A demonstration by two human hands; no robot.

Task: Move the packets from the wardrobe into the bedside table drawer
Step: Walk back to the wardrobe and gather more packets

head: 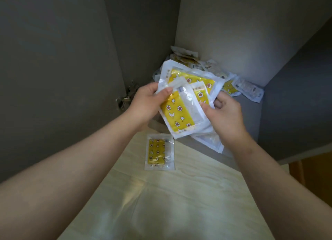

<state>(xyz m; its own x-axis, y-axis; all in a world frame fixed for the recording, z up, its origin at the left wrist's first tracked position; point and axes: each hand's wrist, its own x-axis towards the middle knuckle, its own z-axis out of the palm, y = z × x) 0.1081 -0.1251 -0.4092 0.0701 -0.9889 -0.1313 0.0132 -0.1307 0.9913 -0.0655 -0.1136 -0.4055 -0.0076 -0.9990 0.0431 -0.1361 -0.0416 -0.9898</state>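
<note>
Packets (181, 114), one stack: pinched in our left grip (146, 103), right grip (227, 117) curled round its edge, we judge for gathering; pile (186, 59) remains far in wardrobe (233, 33) corner.

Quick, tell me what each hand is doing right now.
Left hand: grips the stack of packets at its upper left edge.
Right hand: grips the same stack at its right side.

You have a pale cream surface (179, 195) filling the lower middle of the head view, faintly creased, with a soft glare patch near its centre. At your right edge an orange-brown wooden strip (309, 169) shows just past it. Metal hinge (125, 99) noted left of centre, beyond the surface's far end.
</note>
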